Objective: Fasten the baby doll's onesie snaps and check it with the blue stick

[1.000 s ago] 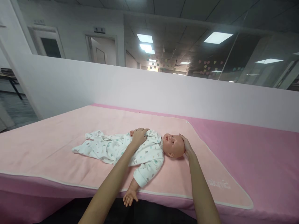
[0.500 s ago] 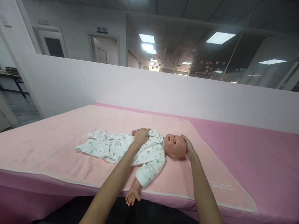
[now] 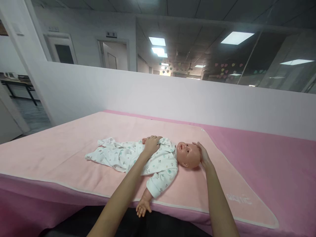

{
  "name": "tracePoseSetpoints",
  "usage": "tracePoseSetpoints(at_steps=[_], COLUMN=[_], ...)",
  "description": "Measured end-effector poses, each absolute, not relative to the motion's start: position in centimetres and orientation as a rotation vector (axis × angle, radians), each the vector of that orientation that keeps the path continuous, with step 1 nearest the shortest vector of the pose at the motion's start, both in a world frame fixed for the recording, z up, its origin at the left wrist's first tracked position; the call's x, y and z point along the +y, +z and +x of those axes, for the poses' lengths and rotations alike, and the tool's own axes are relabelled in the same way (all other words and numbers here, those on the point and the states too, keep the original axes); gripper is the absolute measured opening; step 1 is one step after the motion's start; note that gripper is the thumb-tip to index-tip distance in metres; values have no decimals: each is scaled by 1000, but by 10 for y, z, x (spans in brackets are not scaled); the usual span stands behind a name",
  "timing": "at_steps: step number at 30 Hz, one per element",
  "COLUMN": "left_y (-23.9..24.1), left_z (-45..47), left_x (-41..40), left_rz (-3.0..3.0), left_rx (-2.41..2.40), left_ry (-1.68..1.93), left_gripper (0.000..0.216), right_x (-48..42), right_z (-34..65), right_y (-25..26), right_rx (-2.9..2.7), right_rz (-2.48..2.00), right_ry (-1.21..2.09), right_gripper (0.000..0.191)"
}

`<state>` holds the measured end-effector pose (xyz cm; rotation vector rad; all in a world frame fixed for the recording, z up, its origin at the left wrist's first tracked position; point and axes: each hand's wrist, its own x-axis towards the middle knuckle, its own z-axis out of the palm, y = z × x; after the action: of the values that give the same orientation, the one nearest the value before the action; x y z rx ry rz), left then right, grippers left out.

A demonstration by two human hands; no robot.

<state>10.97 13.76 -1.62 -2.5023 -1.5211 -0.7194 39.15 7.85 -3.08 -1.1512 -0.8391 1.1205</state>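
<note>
A baby doll [image 3: 163, 161] in a white patterned outfit lies on its back on a peach mat [image 3: 69, 138]. My left hand [image 3: 152, 144] rests flat across the doll's chest, fingers extended towards its far side. At the crown of the doll's bald head [image 3: 189, 157], my right hand [image 3: 203, 156] is cupped with its fingers stretched out, gripping nothing. The doll's near arm reaches over the front edge of the mat, with its small hand [image 3: 143, 206] palm up. Its other hand [image 3: 144, 141] shows just past my left hand.
Pink cloth [image 3: 266, 158] covers the table under the mat. A white low wall [image 3: 172, 98] runs along the back, with glass [image 3: 209, 52] above it. At the far left stands a dark-legged table [image 3: 19, 85] beyond an opening.
The whole view has shifted slightly, so everything sits a little farther right. My right hand's fingers look slightly more spread at the doll's head. My left hand stays on its chest.
</note>
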Motion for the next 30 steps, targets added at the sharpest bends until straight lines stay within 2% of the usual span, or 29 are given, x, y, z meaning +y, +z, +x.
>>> tracePoseSetpoints(at_steps=[7,14,19,24,30], left_y=[-16,-16,-19,-18,-4], left_z=[110,110,110,105,105], left_x=[136,137,137,138,122], left_rz=[-2511,-2518,-2417,-2476,-2825], left_rx=[-1512,-1514,-1537,-1678,-1423], left_ry=[-778,-846,-998,-1132,-1125], left_gripper=[46,47,42,53,39], right_x=[89,73,71,75,74], right_z=[402,381,380,382,380], right_y=[-32,-20,-20,-21,-19], right_rx=[-724,-1102,-1133,-1141,-1150], right_rz=[-1124,-1098,-1113,-1108,-1109], right_ry=[838,950,919,903,900], right_gripper=[46,41,38,35,35])
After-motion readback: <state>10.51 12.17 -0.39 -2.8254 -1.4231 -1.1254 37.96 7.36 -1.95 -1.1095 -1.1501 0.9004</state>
